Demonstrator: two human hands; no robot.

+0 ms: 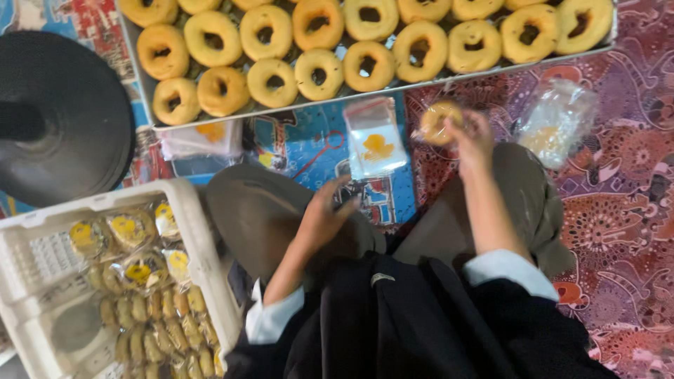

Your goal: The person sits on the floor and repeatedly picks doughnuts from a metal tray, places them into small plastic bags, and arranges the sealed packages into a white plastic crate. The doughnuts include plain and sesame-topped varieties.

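My right hand (472,139) holds a round yellow pastry in a clear plastic bag (437,121), raised just in front of a metal tray (144,84) filled with several ring-shaped pastries (317,70). My left hand (324,216) hovers over my left knee with fingers spread, holding nothing. A small clear bag with a yellow mark (375,140) lies flat on the mat between my knees, just beyond the left hand.
A white plastic crate (200,231) at my left holds several bagged pastries. A black round stand base (67,116) sits at the far left. A crumpled pile of clear bags (558,119) lies at the right on the patterned mat. More flat bags (203,139) lie under the tray's edge.
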